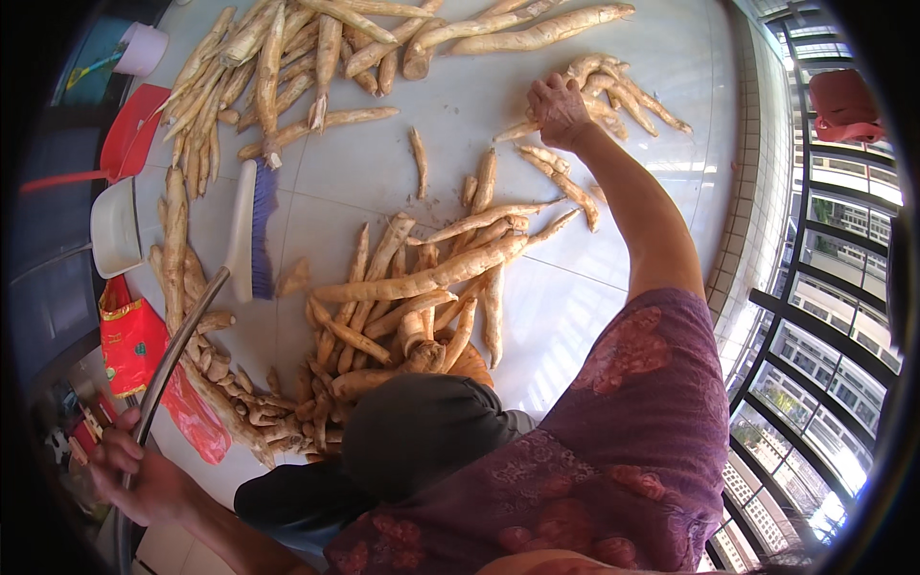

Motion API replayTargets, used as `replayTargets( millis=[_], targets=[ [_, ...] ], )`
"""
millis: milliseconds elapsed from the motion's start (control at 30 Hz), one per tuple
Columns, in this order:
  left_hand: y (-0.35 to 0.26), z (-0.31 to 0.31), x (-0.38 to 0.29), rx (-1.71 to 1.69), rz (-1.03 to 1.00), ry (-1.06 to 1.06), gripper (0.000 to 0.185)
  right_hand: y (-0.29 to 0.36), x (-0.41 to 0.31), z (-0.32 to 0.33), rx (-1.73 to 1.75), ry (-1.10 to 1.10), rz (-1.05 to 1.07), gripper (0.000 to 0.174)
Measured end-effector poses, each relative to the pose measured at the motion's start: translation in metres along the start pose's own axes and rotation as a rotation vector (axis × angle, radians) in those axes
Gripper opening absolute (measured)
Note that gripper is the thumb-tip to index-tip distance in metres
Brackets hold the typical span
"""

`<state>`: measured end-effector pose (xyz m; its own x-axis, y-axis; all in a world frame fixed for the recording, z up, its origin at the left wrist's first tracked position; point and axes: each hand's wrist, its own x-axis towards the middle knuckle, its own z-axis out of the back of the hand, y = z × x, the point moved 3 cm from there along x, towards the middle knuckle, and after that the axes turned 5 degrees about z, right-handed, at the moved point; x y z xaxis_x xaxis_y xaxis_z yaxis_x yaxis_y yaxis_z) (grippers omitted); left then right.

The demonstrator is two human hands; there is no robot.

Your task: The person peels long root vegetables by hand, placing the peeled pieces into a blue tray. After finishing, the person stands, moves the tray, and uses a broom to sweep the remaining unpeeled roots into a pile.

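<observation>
Long, pale brown tuberous roots lie on the tiled floor, many of them in a heap before my knees. My left hand is closed around the metal handle of a broom with a white head and blue bristles, which rests on the floor at the left. At the upper right, my right hand is on a small cluster of roots, its fingers curled over a root at the cluster's near left side. Just below that hand lie a few loose roots.
More roots are piled at the upper left. Along the left edge are a red dustpan, a white dustpan, a pale bucket and a red bag. A tiled ledge and barred railing run along the right.
</observation>
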<state>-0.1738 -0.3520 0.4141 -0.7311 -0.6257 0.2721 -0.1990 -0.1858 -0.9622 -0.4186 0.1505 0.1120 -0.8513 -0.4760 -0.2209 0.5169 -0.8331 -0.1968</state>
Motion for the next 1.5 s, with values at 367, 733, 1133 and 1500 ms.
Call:
replayTargets(
  millis=[367, 733, 1133, 1500],
  targets=[
    [0.002, 0.003, -0.003, -0.026, -0.126, 0.276, 0.028, 0.13, -0.024, 0.146, 0.544, -0.719, 0.522, 0.044],
    [-0.043, 0.031, -0.01, 0.107, -0.041, -0.07, 0.043, 0.234, 0.171, 0.225, 0.137, -0.888, 0.441, 0.035],
    [-0.009, 0.021, 0.0, 0.2, -0.077, 0.047, 0.044, 0.202, -0.001, 0.038, 0.693, -0.383, -0.261, 0.05],
    [-0.009, 0.017, -0.003, 0.188, -0.133, 0.023, 0.045, 0.188, 0.035, 0.012, 0.831, -0.027, -0.436, 0.029]
  ],
)
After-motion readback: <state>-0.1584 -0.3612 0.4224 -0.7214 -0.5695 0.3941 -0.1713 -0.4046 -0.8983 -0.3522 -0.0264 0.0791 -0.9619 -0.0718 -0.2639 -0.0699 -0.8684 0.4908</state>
